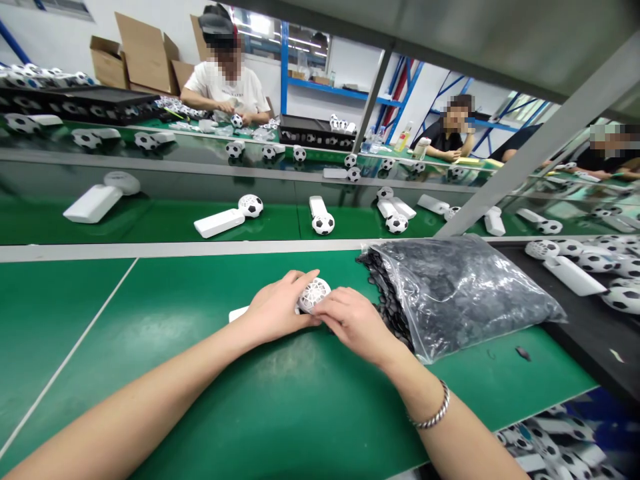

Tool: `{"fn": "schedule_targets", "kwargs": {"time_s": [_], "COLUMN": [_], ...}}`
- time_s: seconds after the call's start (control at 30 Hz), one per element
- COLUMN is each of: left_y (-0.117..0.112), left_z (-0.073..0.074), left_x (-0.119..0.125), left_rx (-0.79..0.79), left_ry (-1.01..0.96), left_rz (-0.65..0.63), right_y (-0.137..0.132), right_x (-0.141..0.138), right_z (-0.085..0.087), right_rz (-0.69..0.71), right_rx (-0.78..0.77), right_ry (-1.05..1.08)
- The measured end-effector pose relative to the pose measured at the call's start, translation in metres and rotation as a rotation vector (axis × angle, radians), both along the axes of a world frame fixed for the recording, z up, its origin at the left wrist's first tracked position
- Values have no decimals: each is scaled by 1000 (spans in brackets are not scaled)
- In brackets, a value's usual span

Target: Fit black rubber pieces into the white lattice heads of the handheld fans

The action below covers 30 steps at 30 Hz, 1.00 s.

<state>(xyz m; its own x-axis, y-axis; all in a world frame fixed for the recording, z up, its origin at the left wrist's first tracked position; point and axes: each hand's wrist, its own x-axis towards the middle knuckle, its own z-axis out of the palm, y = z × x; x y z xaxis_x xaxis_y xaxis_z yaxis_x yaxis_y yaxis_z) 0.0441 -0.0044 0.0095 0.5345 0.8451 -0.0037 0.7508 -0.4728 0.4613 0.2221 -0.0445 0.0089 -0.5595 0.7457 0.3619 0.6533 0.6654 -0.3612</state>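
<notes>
A white handheld fan with a football-patterned round head [314,293] lies on the green work surface [150,313] in front of me. My left hand [277,308] covers its handle, fingers curled over it, with only the handle's end showing to the left. My right hand [353,321] pinches at the fan head from the right, fingers pressed together on its rim. A metal bracelet sits on my right wrist.
A clear bag of small black parts [460,293] lies just right of my hands. More fans [227,217] ride the green belt beyond. A black tray of fans [590,273] stands at right. Other people work across the line. A slanted metal post [525,160] crosses at upper right.
</notes>
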Motion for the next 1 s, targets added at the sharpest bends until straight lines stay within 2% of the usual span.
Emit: {"fn": "schedule_targets", "kwargs": {"time_s": [0.17,0.3,0.47,0.6,0.67,0.77,0.9,1.0], "left_y": [0,0,2,2,2,4,10,16], "left_z": [-1,-3,-2,1,1,-1,-9,-13], "left_x": [2,1,1,4,5,5,1,-3], "left_rx": [21,32,26,26,27,18,-60,-120], "left_ry": [2,-17,-71,-90,-96,-121,-200,-251], "left_rz": [-8,4,45,54,58,72,102,98], "right_y": [-1,2,10,13,13,11,8,9], "right_x": [-7,-9,-3,0,-1,-2,-6,-8], "right_z": [0,-6,-16,-21,-21,-20,-21,-24], "right_rz": [25,-85,-246,-205,-180,-176,-159,-121], "right_rx": [88,68,-136,-416,-467,-350,14,123], "right_ry": [-85,14,354,507,538,492,204,45]}}
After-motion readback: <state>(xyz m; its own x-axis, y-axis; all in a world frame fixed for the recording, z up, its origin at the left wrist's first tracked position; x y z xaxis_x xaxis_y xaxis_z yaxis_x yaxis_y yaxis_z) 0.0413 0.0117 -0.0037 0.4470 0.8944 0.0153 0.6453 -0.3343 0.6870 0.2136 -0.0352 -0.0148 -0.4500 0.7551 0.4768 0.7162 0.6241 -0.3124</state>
